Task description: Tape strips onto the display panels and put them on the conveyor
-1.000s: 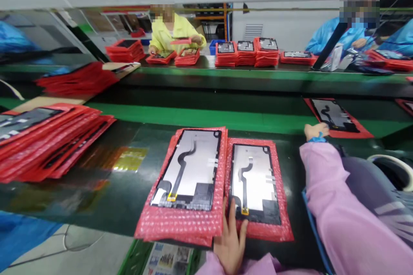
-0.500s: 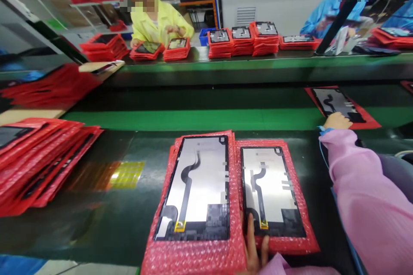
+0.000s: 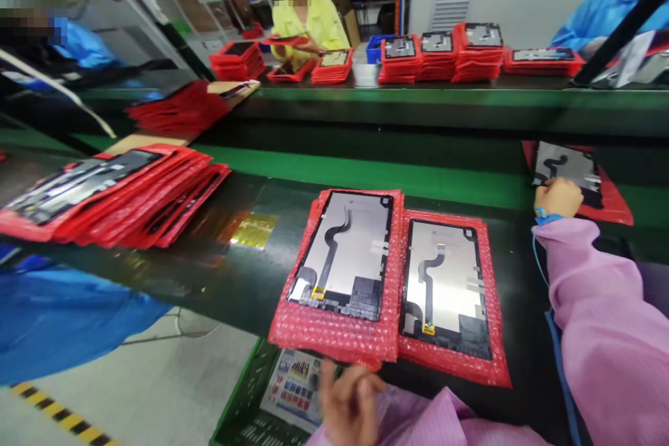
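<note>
My right hand [image 3: 558, 196], a blue band at its wrist, is closed on the near left edge of a tablet display panel [image 3: 567, 162]. That panel lies over a red bubble-wrap sleeve [image 3: 612, 203]. My left hand [image 3: 352, 401], slightly blurred, is just below the front edge of the left sleeve stack, fingers bent and apart, with nothing seen in it. On that stack rests a display panel [image 3: 360, 244], silver-backed with a dark flex cable. To its right another display panel [image 3: 454, 286] lies on red bubble sleeves [image 3: 496, 320].
A leaning pile of red sleeves with panels [image 3: 146, 202] sits at left, near yellow film [image 3: 254, 231]. Below the bench edge is a green crate [image 3: 245, 390]. More stacks [image 3: 400, 66] line the far shelf, where a person in yellow [image 3: 313, 17] holds a red-sleeved panel.
My left hand has left the right-hand panel and moved left, below the left stack. My right hand has closed on the far panel, which has shifted on its sleeve. The view has swung left.
</note>
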`<control>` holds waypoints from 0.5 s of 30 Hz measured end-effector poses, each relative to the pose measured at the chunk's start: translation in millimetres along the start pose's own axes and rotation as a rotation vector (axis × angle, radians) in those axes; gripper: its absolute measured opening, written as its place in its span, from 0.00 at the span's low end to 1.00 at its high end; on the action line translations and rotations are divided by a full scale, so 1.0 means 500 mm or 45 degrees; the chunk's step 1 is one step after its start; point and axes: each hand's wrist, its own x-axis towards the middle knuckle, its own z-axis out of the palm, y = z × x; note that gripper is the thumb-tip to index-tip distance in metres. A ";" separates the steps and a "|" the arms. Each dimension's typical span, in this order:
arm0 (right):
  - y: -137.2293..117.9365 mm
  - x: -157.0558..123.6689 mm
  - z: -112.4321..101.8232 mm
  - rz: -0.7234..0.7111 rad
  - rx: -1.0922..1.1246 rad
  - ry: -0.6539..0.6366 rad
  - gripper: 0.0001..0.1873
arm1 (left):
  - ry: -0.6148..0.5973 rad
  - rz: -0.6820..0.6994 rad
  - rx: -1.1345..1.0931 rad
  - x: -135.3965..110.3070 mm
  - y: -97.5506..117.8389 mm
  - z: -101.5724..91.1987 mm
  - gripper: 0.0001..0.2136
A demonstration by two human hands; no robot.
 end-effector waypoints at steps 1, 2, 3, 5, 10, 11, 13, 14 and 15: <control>-0.004 -0.003 -0.003 -0.021 0.012 0.018 0.21 | 0.090 -0.026 -0.099 0.010 0.015 -0.022 0.21; -0.009 -0.008 -0.005 -0.051 0.026 0.040 0.20 | 0.152 -0.075 -0.211 0.021 0.030 -0.040 0.25; -0.014 -0.016 -0.007 -0.086 0.040 0.059 0.20 | 0.175 -0.130 -0.279 0.031 0.044 -0.057 0.29; -0.026 -0.039 -0.014 -0.148 0.050 0.061 0.19 | 0.173 -0.244 -0.341 0.046 0.067 -0.080 0.37; -0.044 -0.126 -0.056 -0.196 0.009 -0.111 0.15 | 0.153 -0.153 -0.448 0.035 0.134 -0.056 0.26; -0.042 -0.146 -0.066 -0.201 0.014 -0.150 0.13 | 0.033 -0.100 -0.498 0.034 0.154 -0.028 0.23; -0.032 -0.184 -0.079 -0.214 0.042 -0.233 0.11 | -0.364 -0.015 -0.566 0.049 0.199 0.056 0.17; -0.023 -0.202 -0.082 -0.220 0.067 -0.270 0.10 | -0.555 0.009 -0.580 0.064 0.220 0.111 0.15; -0.013 -0.220 -0.083 -0.225 0.105 -0.295 0.08 | -0.653 0.026 -0.584 0.083 0.237 0.174 0.14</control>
